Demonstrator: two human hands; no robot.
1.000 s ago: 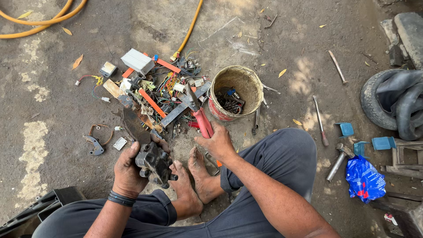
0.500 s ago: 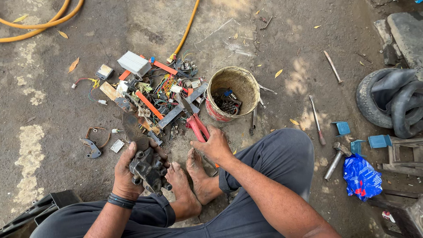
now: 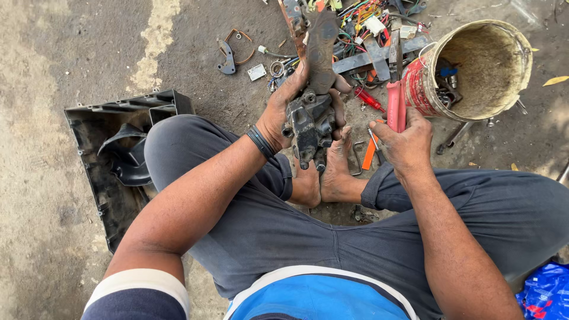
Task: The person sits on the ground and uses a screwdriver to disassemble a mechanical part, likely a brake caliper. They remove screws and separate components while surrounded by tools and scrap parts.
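Observation:
I sit on the ground with my legs folded. My left hand (image 3: 283,106) grips a dark, greasy metal part (image 3: 310,121) with a flat plate standing up from its top, held just above my bare feet (image 3: 332,172). My right hand (image 3: 404,142) rests on the red handles of a pair of pliers (image 3: 394,104) lying on the ground beside a dented, rusty bucket (image 3: 474,101); its fingers curl over the handles. A black band is on my left wrist.
A pile of coloured wires, metal strips and small parts (image 3: 361,29) lies beyond my hands. A black plastic tray-like cover (image 3: 118,160) sits at my left. An orange-handled tool (image 3: 370,151) lies by my foot. Blue plastic bag (image 3: 548,293) at lower right.
The view has dropped closer over my lap. My left hand has lifted the dark part higher, and my right hand has closed onto the red plier handles.

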